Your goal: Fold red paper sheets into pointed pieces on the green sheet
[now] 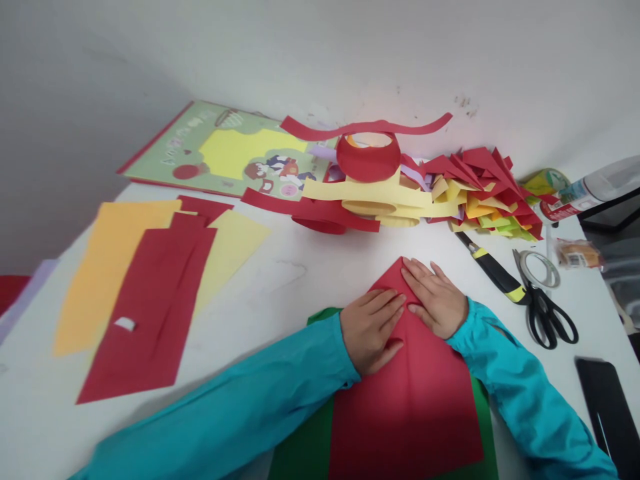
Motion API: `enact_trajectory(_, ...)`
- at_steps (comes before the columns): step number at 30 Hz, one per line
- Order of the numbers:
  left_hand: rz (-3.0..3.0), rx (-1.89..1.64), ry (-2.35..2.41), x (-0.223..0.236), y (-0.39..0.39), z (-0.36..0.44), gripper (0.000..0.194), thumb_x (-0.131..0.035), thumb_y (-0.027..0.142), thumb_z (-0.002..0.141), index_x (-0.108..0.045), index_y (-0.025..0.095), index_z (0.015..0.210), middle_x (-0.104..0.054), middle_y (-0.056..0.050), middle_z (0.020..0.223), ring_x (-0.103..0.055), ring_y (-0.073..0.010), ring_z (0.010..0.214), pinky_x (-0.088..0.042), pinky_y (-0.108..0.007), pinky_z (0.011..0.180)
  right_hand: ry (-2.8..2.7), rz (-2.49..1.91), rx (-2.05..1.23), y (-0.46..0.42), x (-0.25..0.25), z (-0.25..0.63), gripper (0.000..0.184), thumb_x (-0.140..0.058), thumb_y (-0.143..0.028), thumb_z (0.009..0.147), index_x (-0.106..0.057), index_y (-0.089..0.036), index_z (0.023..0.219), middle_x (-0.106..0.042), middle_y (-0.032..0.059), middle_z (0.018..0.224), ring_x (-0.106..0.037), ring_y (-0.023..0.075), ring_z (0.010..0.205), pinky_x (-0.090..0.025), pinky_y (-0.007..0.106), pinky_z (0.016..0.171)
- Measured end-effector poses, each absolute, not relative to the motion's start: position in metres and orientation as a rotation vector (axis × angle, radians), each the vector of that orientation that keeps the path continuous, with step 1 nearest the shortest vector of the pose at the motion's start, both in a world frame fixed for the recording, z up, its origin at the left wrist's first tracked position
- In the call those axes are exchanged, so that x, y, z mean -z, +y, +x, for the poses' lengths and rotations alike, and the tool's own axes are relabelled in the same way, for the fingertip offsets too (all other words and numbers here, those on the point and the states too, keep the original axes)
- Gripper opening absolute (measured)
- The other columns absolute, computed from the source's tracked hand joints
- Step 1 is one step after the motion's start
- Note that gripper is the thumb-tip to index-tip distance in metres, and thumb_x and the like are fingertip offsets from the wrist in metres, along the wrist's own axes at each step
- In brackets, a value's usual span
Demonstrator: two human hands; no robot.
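A large sheet of red paper (407,413) lies before me over a dark green sheet (303,443). Its far end is folded to a point, and a faint crease runs down its middle. My left hand (373,330) rests flat on the folded left side, fingers stretched towards the tip. Across from it, my right hand (437,300) presses on the right side of the tip with its fingers extended. Neither hand grips anything. The paper directly under both palms is hidden.
Scissors (547,317), a roll of tape (539,269) and a utility knife (493,267) lie right, with a black phone (607,407) nearer. Behind are paper strips (370,190) and folded paper pieces (487,190). Cut red paper (155,300) lies left, near a green picture board (225,147).
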State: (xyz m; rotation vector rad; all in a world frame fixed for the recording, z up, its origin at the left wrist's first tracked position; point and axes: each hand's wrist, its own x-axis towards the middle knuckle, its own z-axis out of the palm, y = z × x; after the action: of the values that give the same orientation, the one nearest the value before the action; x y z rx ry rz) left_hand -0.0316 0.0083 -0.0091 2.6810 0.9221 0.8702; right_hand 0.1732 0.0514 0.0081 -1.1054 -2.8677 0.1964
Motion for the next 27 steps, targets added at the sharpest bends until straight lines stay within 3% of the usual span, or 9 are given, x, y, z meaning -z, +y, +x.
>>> enact_trajectory(27, 2.690, -0.888, 0.901, 0.0138, 0.0097, -0.0333, 0.039, -0.049, 0.029, 0.084, -0.055, 0.003, 0.112, -0.058, -0.019, 0.120, -0.049, -0.0322, 0.114, -0.045, -0.049, 0.093, -2.884, -1.126, -0.205, 0.0514, -0.0080, 0.1731, 0.057, -0.036, -0.033, 0.091, -0.027, -0.006, 0.140, -0.019, 0.0138, 0.150, -0.016, 0.0234, 0.138, -0.020, 0.047, 0.110)
